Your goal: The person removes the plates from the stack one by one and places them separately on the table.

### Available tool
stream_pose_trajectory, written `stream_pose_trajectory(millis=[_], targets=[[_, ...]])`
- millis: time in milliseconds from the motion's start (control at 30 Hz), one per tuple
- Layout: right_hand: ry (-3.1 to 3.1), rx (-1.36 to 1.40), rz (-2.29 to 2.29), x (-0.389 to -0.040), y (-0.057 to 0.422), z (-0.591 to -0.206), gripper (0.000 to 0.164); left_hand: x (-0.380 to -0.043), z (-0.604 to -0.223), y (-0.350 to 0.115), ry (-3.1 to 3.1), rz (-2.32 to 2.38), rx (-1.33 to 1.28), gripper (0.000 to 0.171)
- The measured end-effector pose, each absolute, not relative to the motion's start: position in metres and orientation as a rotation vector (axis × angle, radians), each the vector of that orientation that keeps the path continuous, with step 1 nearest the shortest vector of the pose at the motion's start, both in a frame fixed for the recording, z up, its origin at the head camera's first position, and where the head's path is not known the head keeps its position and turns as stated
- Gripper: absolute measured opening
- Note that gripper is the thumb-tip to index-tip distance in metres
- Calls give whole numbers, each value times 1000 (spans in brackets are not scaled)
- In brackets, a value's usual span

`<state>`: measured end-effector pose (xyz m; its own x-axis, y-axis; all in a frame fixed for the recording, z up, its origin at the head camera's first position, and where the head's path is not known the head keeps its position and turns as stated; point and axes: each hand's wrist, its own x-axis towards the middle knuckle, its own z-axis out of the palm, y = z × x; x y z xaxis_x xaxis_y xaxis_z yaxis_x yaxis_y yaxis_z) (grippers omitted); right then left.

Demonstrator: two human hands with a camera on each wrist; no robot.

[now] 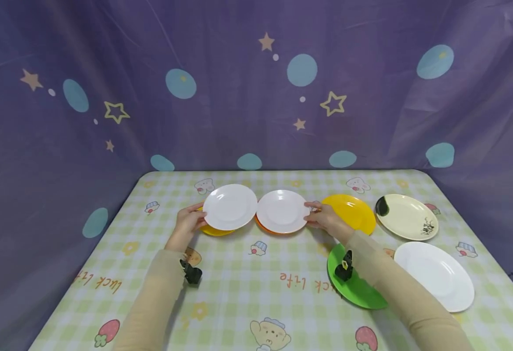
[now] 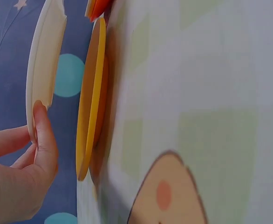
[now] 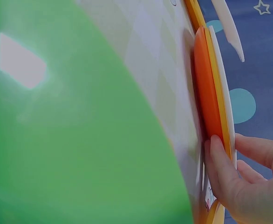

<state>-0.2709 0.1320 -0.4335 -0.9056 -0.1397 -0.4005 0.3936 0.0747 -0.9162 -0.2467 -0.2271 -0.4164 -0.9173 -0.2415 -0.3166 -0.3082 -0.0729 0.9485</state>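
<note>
My left hand pinches a white plate by its left rim. In the left wrist view, that white plate is tilted and apart from the yellow plate under it, which lies on the table. With my right hand, I pinch the right rim of another white plate stacked on an orange plate. The right wrist view shows fingertips on both sides of this stack, against the orange plate and the white plate. Whether the stack is lifted, I cannot tell.
On the right are a yellow plate, a cream plate with a dark pattern, a green plate partly under my right forearm, and a larger white plate. A checked cloth covers the table; a purple curtain hangs behind.
</note>
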Motion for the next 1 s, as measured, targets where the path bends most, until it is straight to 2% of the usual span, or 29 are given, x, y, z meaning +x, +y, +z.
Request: stream_pose_trajectory(millis=[533, 1000], targets=[[1990, 200, -1870, -271, 135, -438, 53, -241, -416, -253, 2134, 2200, -639, 48], [1990, 280, -1880, -274, 132, -438, 54, -233, -418, -279, 2176, 2215, -627, 50]])
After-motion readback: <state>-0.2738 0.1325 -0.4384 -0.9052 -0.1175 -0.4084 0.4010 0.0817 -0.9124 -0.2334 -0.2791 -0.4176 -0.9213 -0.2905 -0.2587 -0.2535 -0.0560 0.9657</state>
